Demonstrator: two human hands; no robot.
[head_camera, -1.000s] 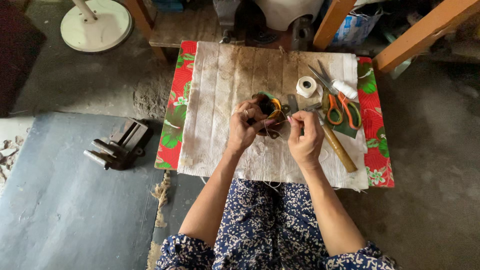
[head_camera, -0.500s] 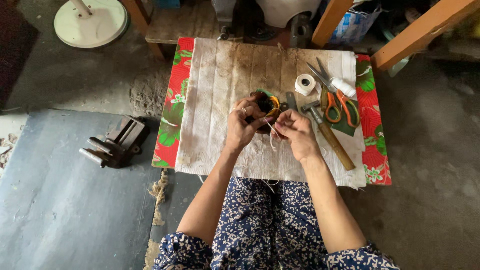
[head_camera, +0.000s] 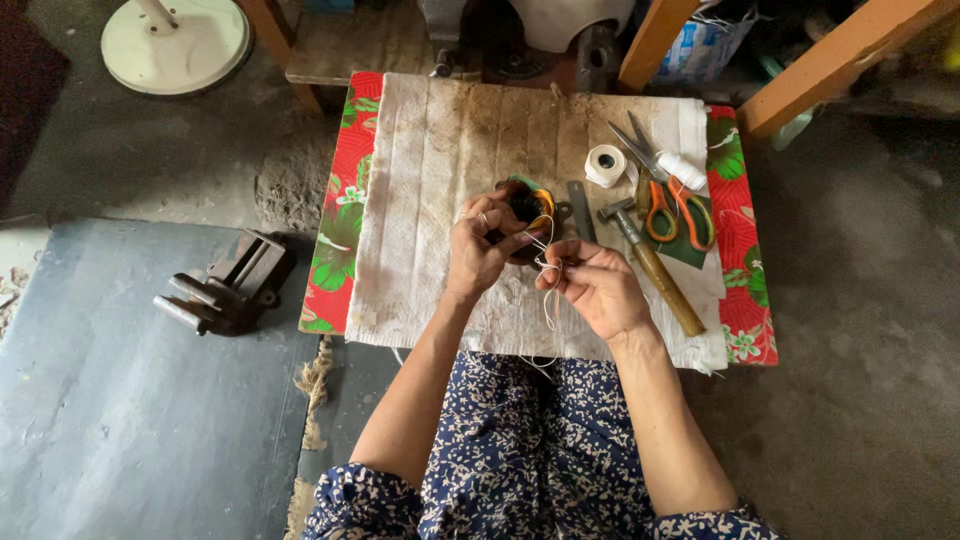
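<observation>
Your left hand (head_camera: 480, 245) clasps a small dark object with orange trim (head_camera: 528, 208) above the tabletop (head_camera: 440, 140), hiding much of it. Your right hand (head_camera: 598, 290) has fingers pinched on thin pale thread (head_camera: 549, 300); what they pinch besides is unclear.

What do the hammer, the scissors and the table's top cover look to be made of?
Hammer: dull grey metal head, by its sheen; handle probably bare wood, brown and matte. Scissors: bright steel-looking blades, handles likely glossy orange plastic. Top cover: seemingly coarse whitish woven cloth, stained and creased in bands, over a red floral sheet, perhaps oilcloth.
</observation>
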